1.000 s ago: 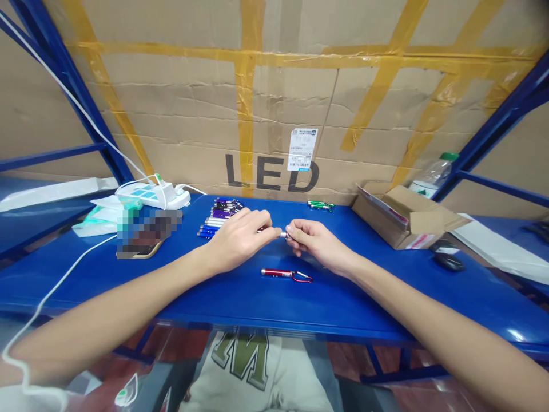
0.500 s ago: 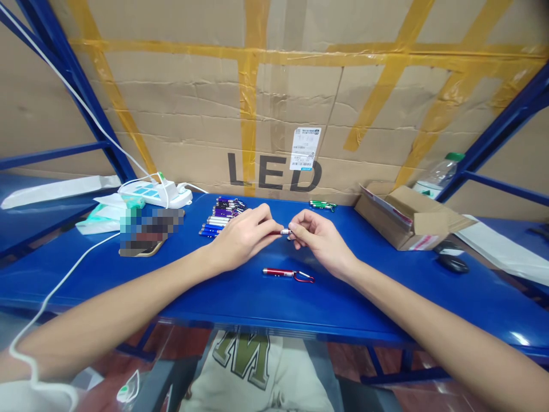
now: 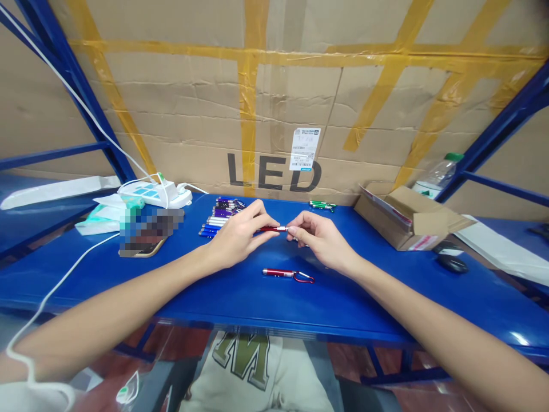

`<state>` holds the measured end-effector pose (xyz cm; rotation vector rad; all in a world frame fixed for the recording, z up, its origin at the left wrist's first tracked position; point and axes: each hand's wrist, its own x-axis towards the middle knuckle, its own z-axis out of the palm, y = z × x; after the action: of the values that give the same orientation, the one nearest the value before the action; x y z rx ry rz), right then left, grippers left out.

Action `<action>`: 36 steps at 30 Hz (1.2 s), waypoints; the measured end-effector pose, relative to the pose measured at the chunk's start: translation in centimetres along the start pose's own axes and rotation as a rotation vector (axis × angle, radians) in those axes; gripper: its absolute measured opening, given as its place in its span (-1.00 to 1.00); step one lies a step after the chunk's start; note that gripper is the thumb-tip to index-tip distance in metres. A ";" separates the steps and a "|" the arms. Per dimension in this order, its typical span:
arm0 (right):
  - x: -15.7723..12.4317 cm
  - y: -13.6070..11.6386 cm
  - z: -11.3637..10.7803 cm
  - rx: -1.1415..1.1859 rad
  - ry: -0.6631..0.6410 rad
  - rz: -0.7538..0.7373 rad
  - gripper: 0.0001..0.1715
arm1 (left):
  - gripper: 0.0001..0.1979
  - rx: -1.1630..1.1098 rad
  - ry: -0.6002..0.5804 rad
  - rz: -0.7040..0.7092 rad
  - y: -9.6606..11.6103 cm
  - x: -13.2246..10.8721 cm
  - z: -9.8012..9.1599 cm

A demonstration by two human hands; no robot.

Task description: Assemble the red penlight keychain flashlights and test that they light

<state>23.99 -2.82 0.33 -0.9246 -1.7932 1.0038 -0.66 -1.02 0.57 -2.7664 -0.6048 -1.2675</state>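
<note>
Between my two hands a red penlight (image 3: 271,229) lies level above the table. My left hand (image 3: 238,237) has its thumb and fingers around the body, loosely enough that the red barrel shows between them. At the other end my right hand (image 3: 319,236) pinches the tip, and its fingers cover that end. A second red penlight (image 3: 278,273) with a red carabiner clip (image 3: 305,278) lies on the blue table (image 3: 240,300) just in front of my hands. Behind my left hand sits a row of blue, purple and silver penlights (image 3: 212,223), partly hidden by it.
Green penlights (image 3: 321,205) lie at the back by the big cardboard box (image 3: 206,126). An open small carton (image 3: 403,220) and a black mouse (image 3: 452,263) are on the right. A phone (image 3: 152,232) and a white power strip (image 3: 156,193) stand at left.
The fingers of my left hand have loosened and risen slightly, showing more of the red penlight. My right hand has barely shifted, still pinching the tip.
</note>
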 end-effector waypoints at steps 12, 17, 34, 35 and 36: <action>-0.2 -0.8 0.1 0.279 -0.146 0.233 -0.48 | -0.89 0.017 -0.001 0.068 0.3 0.2 -0.2; -0.2 -0.7 0.0 0.401 -0.170 0.306 -0.52 | -0.87 0.037 0.001 0.090 0.3 0.3 -0.2; 0.0 0.3 0.1 0.029 0.026 -0.027 -0.61 | -0.87 0.027 0.031 -0.041 -0.1 0.1 0.0; 0.0 0.3 0.1 0.005 0.027 -0.026 -0.63 | -0.87 0.024 0.029 -0.042 -0.1 0.1 0.0; 0.0 0.4 0.0 -0.019 0.028 -0.024 -0.66 | -0.87 0.021 0.025 -0.039 -0.1 0.1 0.0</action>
<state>24.05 -2.70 -0.01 -0.9223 -1.7892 0.9565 -0.63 -0.91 0.66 -2.7310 -0.6691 -1.2934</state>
